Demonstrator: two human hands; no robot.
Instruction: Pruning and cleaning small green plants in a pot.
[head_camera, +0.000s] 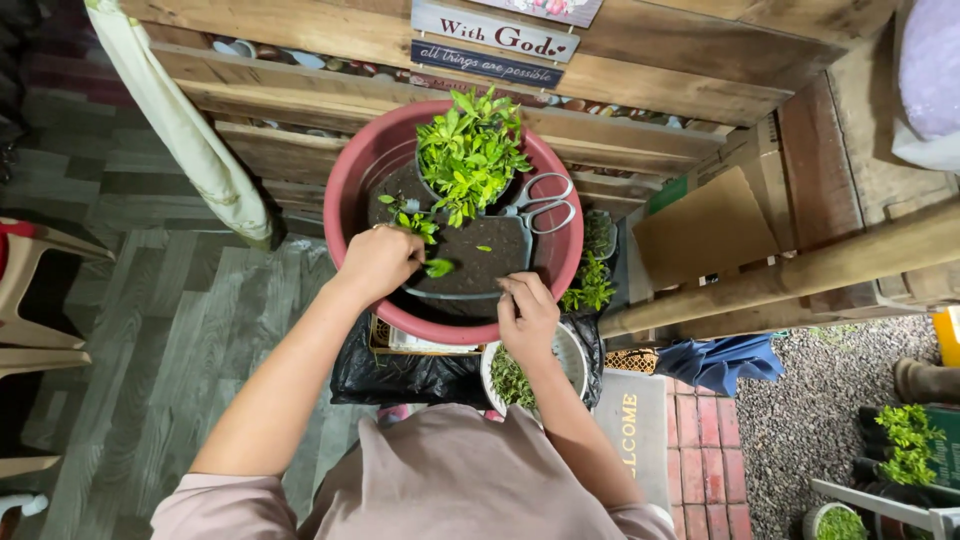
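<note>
A big red basin (350, 190) holds a dark pot with a bushy green plant (470, 150) and a square dark pot of soil (480, 255). Grey scissors (540, 208) lie across the pots at the right. My left hand (378, 262) is closed on a small green cutting (437, 267) at the soil of the square pot. My right hand (526, 312) rests on that pot's near right edge, fingers curled on the rim. Below it stands a white bowl (572, 352) with green cuttings.
A black plastic bag (400, 378) lies under the basin. Wooden pallets (650, 70) with hanging signs stand behind. Small potted plants (592, 285) sit to the right, with cardboard (705, 230), a blue cloth (725, 360), a doormat (632, 430) and gravel (820, 400).
</note>
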